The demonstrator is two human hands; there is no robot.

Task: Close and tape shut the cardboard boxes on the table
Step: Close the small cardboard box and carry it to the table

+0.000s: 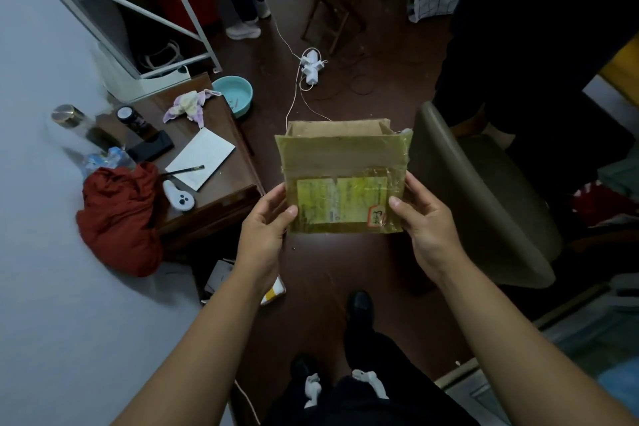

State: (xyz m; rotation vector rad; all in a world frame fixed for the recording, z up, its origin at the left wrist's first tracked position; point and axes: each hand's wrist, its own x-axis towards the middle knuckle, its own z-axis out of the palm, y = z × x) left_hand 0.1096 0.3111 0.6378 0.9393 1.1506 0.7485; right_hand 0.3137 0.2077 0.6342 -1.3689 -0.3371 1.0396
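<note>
Holding a light-looking, stiff cardboard box [342, 176], left hand [266, 228] and right hand [420, 218] fingers clamping its slick, taped side edges.

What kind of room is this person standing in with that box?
Probably a lived-in bedroom or dorm room: a small wooden table cluttered with bottles and paper, a teal basin on the floor, and a white shelf frame.
</note>
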